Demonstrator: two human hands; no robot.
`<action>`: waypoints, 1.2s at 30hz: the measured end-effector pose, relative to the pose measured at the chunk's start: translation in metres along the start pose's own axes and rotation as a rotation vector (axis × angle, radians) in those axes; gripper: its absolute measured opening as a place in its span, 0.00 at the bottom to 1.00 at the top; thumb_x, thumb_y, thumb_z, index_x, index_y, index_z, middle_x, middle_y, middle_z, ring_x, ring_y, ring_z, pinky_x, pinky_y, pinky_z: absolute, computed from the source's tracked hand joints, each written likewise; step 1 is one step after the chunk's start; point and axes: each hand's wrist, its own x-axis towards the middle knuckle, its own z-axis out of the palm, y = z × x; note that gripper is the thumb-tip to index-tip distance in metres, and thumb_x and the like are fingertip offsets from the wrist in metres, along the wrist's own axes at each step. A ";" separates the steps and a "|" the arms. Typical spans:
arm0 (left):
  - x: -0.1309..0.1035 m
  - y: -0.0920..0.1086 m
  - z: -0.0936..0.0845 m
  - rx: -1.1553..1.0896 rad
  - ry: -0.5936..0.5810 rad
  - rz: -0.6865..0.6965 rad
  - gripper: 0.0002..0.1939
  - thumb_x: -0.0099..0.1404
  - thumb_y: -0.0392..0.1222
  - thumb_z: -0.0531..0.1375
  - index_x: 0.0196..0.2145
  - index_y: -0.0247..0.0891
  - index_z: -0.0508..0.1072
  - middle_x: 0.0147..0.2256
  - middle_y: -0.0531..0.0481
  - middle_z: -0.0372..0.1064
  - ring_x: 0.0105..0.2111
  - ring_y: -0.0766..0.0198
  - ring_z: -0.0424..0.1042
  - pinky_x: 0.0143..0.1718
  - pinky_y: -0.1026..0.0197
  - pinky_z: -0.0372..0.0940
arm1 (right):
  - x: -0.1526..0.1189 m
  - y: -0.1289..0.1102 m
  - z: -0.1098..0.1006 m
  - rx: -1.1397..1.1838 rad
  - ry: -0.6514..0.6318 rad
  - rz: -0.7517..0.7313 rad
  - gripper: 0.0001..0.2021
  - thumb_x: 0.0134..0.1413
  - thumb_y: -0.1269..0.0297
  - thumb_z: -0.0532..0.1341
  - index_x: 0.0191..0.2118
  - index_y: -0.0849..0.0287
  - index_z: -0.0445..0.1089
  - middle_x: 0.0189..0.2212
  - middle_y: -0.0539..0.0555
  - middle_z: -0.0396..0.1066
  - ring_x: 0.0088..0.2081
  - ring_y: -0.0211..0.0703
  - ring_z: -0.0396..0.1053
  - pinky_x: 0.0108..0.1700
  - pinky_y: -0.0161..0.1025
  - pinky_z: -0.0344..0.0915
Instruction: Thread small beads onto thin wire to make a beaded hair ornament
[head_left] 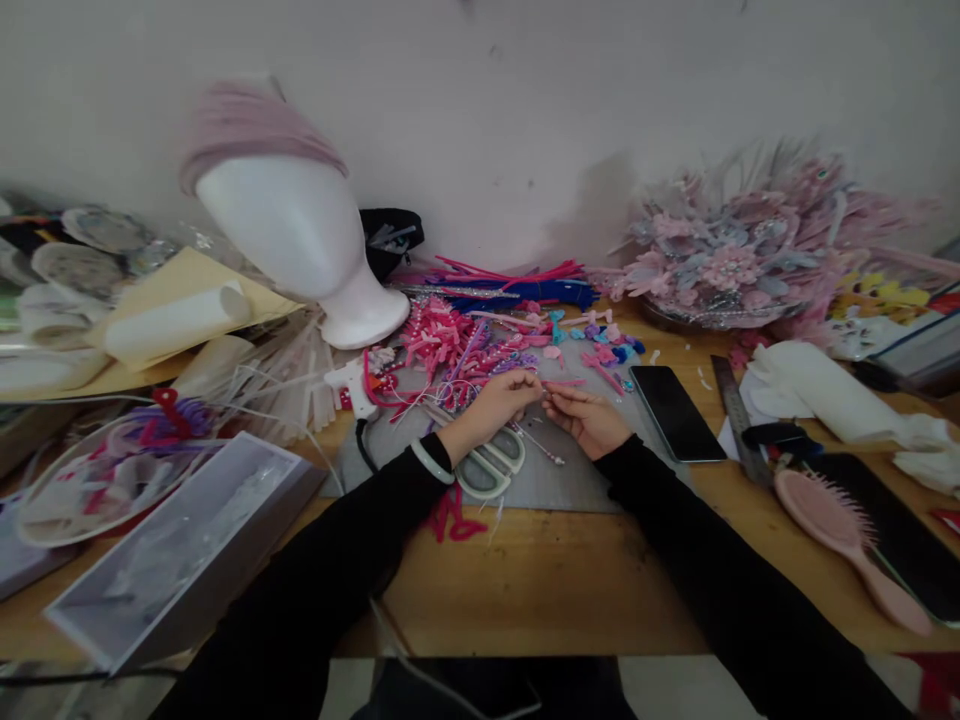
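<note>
My left hand [501, 408] and my right hand [589, 420] meet over the grey mat [577, 485], fingertips pinched close together. A thin pink pipe cleaner [564, 383] shows at the fingertips of both hands. Under my left wrist lies a pair of scissors [491, 468] with pale handles. A beaded strand [541, 443] rests on the mat between my hands. Just beyond them is a pile of pink fuzzy pieces [437, 338], and small pink and blue pieces [600, 350] lie to its right. A white glue gun [354, 388] sits left of my left hand.
A white mannequin head [289, 230] with a pink wrap stands at back left. An open box [187, 540] is at front left. On the right are a phone [676, 412], a metal ruler [736, 415], a pink hairbrush [832, 520] and a large pink floral heap [739, 255].
</note>
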 end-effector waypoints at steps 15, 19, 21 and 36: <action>0.004 -0.003 -0.004 -0.050 -0.060 -0.027 0.06 0.53 0.40 0.56 0.26 0.35 0.64 0.16 0.60 0.51 0.14 0.78 0.50 0.15 0.70 0.44 | 0.008 0.000 0.001 0.095 -0.008 -0.010 0.08 0.46 0.79 0.56 0.25 0.62 0.69 0.20 0.48 0.70 0.22 0.28 0.67 0.26 0.23 0.67; 0.004 -0.002 -0.004 -0.053 -0.048 -0.019 0.06 0.53 0.41 0.56 0.26 0.35 0.64 0.16 0.60 0.53 0.14 0.77 0.51 0.15 0.70 0.45 | 0.011 -0.004 0.000 0.075 -0.033 0.038 0.09 0.45 0.81 0.56 0.27 0.63 0.69 0.21 0.48 0.71 0.23 0.27 0.68 0.28 0.23 0.67; 0.003 0.000 -0.003 -0.056 -0.044 -0.031 0.06 0.53 0.40 0.56 0.26 0.34 0.64 0.17 0.60 0.54 0.13 0.78 0.51 0.15 0.70 0.45 | 0.010 -0.005 0.000 0.059 -0.036 0.055 0.09 0.45 0.81 0.55 0.27 0.63 0.70 0.21 0.49 0.71 0.23 0.27 0.68 0.28 0.22 0.67; 0.003 -0.002 -0.004 -0.036 -0.062 -0.029 0.06 0.53 0.41 0.56 0.27 0.35 0.64 0.17 0.60 0.52 0.14 0.79 0.49 0.15 0.70 0.44 | 0.006 -0.004 -0.001 0.089 0.009 0.051 0.10 0.48 0.80 0.53 0.27 0.65 0.71 0.20 0.51 0.72 0.22 0.30 0.69 0.25 0.24 0.68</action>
